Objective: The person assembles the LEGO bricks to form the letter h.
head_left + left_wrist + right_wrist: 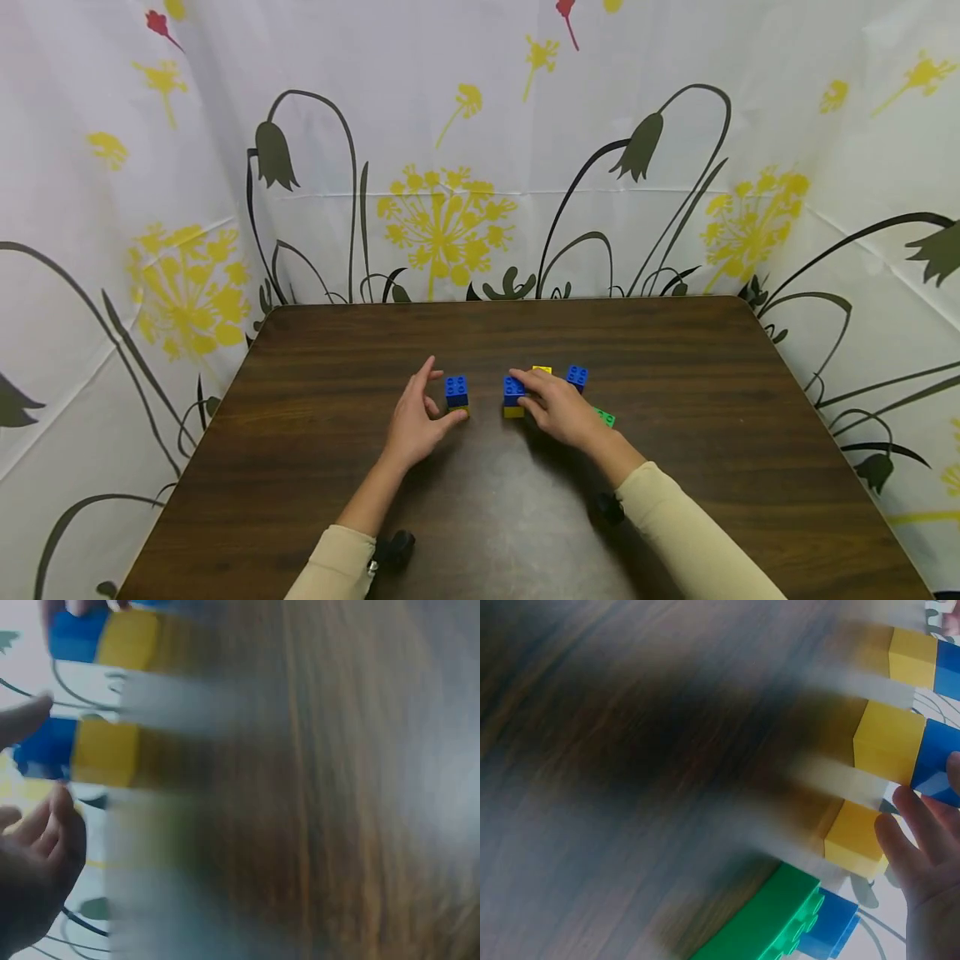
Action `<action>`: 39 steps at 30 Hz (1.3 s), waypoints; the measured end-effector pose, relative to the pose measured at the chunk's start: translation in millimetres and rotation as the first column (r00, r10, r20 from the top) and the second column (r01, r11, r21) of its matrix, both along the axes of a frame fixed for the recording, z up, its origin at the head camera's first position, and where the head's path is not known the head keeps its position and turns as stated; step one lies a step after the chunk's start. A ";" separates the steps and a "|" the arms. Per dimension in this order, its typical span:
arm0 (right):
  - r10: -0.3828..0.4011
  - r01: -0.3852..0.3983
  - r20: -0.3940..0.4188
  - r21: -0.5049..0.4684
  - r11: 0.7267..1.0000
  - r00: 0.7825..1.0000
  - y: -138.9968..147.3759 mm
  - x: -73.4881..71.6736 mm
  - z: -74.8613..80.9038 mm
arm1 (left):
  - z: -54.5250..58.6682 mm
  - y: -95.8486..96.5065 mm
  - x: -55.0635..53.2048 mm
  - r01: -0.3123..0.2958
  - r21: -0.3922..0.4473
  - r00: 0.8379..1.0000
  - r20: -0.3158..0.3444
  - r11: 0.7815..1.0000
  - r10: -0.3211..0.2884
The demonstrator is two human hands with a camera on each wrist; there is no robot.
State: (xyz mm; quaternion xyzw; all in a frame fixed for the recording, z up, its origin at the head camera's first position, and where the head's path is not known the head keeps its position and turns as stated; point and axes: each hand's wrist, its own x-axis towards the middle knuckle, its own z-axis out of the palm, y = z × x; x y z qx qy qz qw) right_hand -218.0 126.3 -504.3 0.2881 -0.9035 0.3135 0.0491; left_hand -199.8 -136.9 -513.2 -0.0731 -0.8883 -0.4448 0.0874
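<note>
Two small stacks stand on the table, each a blue toy brick over a yellow one. Around the left stack's blue brick (456, 390) and yellow brick (106, 754) is my left hand (415, 423), thumb on the near side, fingers spread on the left; a slight gap shows between fingers and stack. My right hand (561, 408) pinches the blue brick (513, 390) of the right stack from its right side. Under that brick sits a yellow brick (889, 742), its front showing. The far fingertips of the right hand are partly hidden in the right wrist view.
Beyond and right of the right hand lie a loose yellow brick (542, 368), a blue brick (577, 377) and a longer green brick (605, 417), partly covered by the hand. A patterned curtain (465, 125) hangs behind the brown table (360, 333).
</note>
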 end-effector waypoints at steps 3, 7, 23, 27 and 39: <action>0.009 -0.009 -0.004 0.009 1.000 1.000 -4.2 -3.1 -1.1 | -7.4 -2.2 -9.7 0.093 0.031 0.989 0.114 0.995 -0.096; 0.013 -0.013 -0.018 0.022 1.000 1.000 -8.2 -6.8 -3.3 | -13.5 0.3 -18.3 0.137 0.075 0.980 0.139 0.988 -0.146; 0.000 0.000 -0.002 0.028 1.000 1.000 -11.3 -5.8 -4.0 | -21.3 10.0 -27.9 0.249 0.135 0.959 0.102 0.959 -0.264; 0.008 -0.008 0.017 0.005 1.000 1.000 -8.0 -3.2 -2.8 | -25.3 11.4 -28.7 0.246 0.136 0.960 0.104 0.960 -0.260; -0.077 0.072 -0.057 -0.092 0.993 0.995 45.8 7.6 12.6 | -23.0 11.6 -30.0 0.246 0.163 0.959 0.102 0.956 -0.264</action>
